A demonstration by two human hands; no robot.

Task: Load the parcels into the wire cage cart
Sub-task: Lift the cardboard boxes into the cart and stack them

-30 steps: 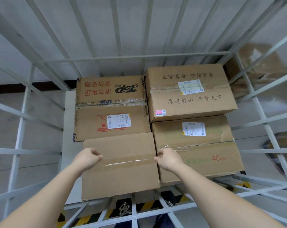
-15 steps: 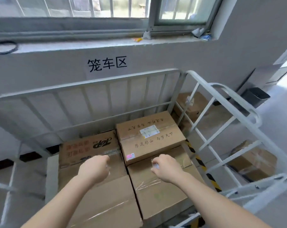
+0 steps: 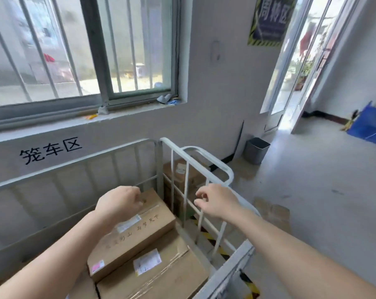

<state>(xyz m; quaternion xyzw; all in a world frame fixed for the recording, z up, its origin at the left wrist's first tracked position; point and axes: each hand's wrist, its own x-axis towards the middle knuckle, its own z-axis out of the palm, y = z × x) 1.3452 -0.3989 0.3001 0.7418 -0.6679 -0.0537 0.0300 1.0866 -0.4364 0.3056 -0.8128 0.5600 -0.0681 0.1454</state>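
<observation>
The white wire cage cart (image 3: 206, 153) stands against the wall under the window. Inside it lie cardboard parcels: a taped box with black characters and a white label (image 3: 137, 231), and a nearer box with a white label (image 3: 161, 277). My left hand (image 3: 119, 201) hovers above the far box with fingers curled, holding nothing. My right hand (image 3: 217, 201) is raised over the cart's right side rail, fingers loosely curled, also holding nothing. More parcels (image 3: 180, 169) sit on the floor beyond the cart's right side.
A grey waste bin (image 3: 256, 149) stands by the wall near an open doorway (image 3: 294, 67). A blue crate (image 3: 370, 124) sits at the far right. Black-and-yellow floor tape (image 3: 210, 236) runs beside the cart. Bare grey floor stretches right.
Both hands have lifted off the parcels and risen. The view has swung up and right, from inside the cart to the window, doorway and floor.
</observation>
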